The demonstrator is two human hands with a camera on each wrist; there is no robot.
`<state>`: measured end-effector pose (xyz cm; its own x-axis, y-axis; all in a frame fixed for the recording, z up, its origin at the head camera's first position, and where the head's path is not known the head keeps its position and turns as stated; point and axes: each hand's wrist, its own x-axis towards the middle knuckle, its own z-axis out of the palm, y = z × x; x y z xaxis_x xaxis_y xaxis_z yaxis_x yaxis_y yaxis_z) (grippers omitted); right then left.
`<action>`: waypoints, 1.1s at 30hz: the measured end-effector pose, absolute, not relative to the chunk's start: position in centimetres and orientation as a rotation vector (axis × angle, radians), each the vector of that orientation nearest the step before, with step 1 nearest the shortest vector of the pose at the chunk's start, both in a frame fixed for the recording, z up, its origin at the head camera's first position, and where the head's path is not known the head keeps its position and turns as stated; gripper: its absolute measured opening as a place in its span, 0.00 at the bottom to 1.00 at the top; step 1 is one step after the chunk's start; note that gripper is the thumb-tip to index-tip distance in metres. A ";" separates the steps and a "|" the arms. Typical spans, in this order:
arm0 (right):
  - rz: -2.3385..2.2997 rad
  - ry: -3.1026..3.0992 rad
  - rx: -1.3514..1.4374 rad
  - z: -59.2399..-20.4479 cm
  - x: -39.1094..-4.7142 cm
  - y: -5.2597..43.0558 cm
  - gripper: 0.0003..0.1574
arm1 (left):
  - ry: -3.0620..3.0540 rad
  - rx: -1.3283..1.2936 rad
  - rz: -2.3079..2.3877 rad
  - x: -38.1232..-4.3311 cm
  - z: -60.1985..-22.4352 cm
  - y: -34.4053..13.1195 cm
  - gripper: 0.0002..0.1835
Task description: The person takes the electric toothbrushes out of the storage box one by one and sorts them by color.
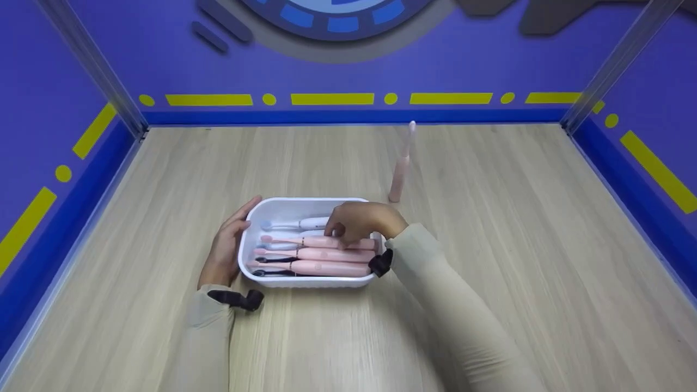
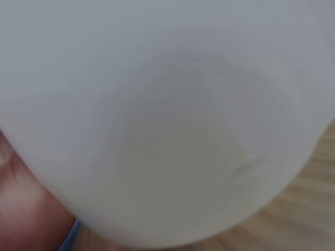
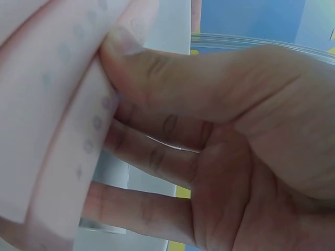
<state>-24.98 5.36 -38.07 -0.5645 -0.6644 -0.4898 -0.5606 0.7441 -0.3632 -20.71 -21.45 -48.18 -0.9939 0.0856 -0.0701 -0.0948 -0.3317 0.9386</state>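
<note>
Beige sleeves (image 1: pixel 457 310) reaching in, the right hand (image 1: pixel 364 220) pinches a pink brush (image 1: pixel 315 241) inside the bin (image 1: pixel 310 282), while the left hand (image 1: pixel 224 247), fingers extended, rests against its left end. Removal appears under way, calling for a lift over the rim; a second brush (image 1: pixel 399 182) stands beyond the far right corner.

No word, brand or number can be read. In the right wrist view, a pink toothbrush (image 3: pixel 73 162) bears a row of small grey marks along its handle, and its neighbour (image 3: pixel 47 104) a fainter row, all too blurred to tell whether they are signs or letters. In the head view, the back wall (image 1: pixel 163 60) carries a printed line of yellow bars (image 1: pixel 332 99) and dots (image 1: pixel 390 98), without legible lettering.
</note>
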 end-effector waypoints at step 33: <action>-0.473 2.337 -1.055 -37.7 -25.1 6.9 0.24 | 1.762 -0.048 2.448 -20.7 -48.1 -21.5 0.32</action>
